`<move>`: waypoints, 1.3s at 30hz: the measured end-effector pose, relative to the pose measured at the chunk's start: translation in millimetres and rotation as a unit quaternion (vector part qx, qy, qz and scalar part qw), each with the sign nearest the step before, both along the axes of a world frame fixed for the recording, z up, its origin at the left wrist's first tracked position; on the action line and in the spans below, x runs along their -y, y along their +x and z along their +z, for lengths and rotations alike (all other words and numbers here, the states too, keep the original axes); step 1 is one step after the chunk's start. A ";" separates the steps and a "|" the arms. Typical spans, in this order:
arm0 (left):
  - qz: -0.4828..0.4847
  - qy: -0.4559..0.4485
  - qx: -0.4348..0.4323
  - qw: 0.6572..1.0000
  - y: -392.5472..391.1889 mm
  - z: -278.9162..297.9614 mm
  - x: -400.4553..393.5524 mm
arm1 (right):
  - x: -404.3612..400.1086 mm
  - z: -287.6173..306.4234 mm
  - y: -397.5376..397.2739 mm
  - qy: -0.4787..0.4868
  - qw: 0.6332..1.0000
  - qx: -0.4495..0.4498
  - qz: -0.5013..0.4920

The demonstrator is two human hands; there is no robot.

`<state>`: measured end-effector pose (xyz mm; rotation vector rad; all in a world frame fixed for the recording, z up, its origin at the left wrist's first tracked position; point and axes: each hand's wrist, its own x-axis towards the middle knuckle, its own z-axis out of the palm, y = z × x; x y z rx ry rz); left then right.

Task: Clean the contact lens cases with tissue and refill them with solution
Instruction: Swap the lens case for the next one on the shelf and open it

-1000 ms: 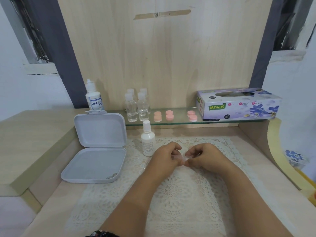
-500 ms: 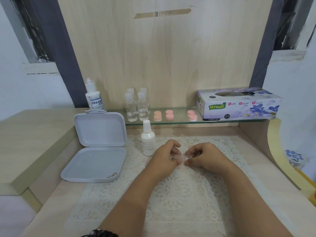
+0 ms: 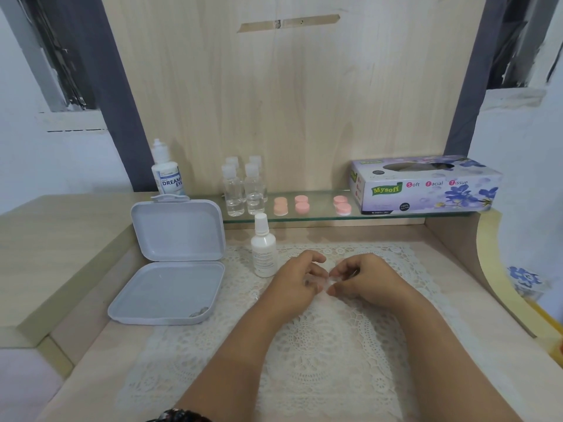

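Your left hand [image 3: 300,280] and right hand [image 3: 362,277] meet over the lace mat [image 3: 320,336] at the table's middle, fingers curled and pinching a small clear case [image 3: 321,280] between them. Since a second ago almost nothing has shifted; only your left fingers have eased slightly. That suggests you're working a lid loose, with wiping yet to come. The tissue box [image 3: 426,187] sits on the shelf's right end, the white bottle [image 3: 264,251] just beside your left hand.
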<state>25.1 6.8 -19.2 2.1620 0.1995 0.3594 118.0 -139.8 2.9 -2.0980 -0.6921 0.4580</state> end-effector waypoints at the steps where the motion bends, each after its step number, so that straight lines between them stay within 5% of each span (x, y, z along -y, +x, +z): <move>1: 0.006 0.010 0.005 1.000 0.1 -0.2 0.4 | -0.1 -0.3 0.0 0.000 1.000 0.000 -0.001; 14: 0.006 0.028 0.005 1.000 2.6 -2.7 -2.8 | -0.1 0.4 -0.2 -0.004 1.000 -0.002 -0.003; 22: 0.056 0.216 -0.004 0.975 8.3 -8.2 -5.0 | 0.2 0.8 -2.2 0.006 1.000 -0.002 -0.008; 30: -0.001 0.190 0.002 0.982 8.3 -7.2 -4.8 | 0.5 1.2 -1.0 -0.003 1.000 -0.006 -0.004; 39: 0.045 0.196 0.005 0.979 8.4 -6.6 -5.9 | 0.7 1.3 -1.7 0.000 1.000 -0.001 -0.007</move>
